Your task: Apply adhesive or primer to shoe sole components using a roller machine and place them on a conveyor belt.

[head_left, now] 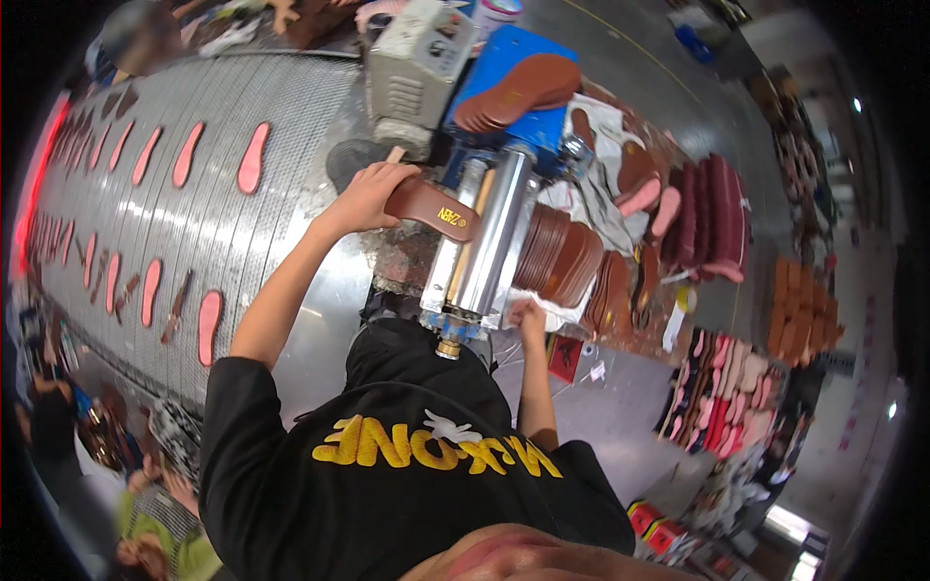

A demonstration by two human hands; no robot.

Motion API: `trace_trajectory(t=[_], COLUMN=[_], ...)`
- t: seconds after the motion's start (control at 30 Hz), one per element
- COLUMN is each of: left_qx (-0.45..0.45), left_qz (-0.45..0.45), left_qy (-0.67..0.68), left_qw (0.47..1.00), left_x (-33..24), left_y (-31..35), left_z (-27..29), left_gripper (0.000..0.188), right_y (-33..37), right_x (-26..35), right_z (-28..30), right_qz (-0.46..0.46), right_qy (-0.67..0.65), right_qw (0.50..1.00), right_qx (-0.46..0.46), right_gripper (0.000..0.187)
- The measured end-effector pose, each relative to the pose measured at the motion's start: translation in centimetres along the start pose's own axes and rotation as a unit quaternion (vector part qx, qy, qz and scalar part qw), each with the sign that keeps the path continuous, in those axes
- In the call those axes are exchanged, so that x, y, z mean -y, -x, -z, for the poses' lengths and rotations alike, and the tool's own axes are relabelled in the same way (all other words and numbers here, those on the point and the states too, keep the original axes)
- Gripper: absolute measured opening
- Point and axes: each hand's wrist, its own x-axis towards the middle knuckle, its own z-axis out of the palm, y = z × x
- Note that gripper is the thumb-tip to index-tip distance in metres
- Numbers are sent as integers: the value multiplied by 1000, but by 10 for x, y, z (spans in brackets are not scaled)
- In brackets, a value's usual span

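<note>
My left hand (373, 197) is closed on a brown shoe insole (431, 207) with gold lettering. The insole's far end rests at the metal rollers (494, 237) of a gluing or pressing machine in front of me. On the other side of the rollers, my right hand (526, 316) is low beside a row of stacked brown insoles (557, 257) and some white paper (552, 308). Its fingers look curled in; whatever they may hold is too small to make out.
To the left runs a mesh conveyor belt (184, 228) carrying rows of pink insoles (253, 158). A grey motor housing (418, 68) and a blue box (552, 44) topped with brown insoles stand behind the rollers. Dark red bundles (707, 218) lie at the right. People are at the lower left.
</note>
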Motion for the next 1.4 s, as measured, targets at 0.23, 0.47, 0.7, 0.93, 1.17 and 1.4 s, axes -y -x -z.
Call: trace_trajectory(t=[0.23, 0.47, 0.7, 0.93, 1.17, 1.4], left_qx=[8, -301, -586, -506, -380, -215], left_qz=[222, 218, 179, 526, 617, 614], left_qy=[716, 855, 762, 649, 151, -47], left_qw=[662, 361, 209, 217, 672, 758], left_x=[55, 36, 89, 80, 169, 198], left_y=[109, 228, 345, 411, 451, 417], left_z=[-65, -126, -141, -132, -108, -74], left_gripper=[77, 63, 34, 21, 48, 55], right_y=[40, 32, 16, 15, 43, 48], right_x=[-141, -101, -79, -71, -62, -12], right_z=[22, 28, 5, -5, -6, 63], right_qz=[-23, -176, -200, -178, -141, -296], right_qy=[186, 183, 239, 313, 293, 233], right_qw=[975, 945, 926, 911, 914, 869], right_qx=[118, 205, 214, 202, 243, 320], right_gripper=[16, 13, 14, 17, 15, 19])
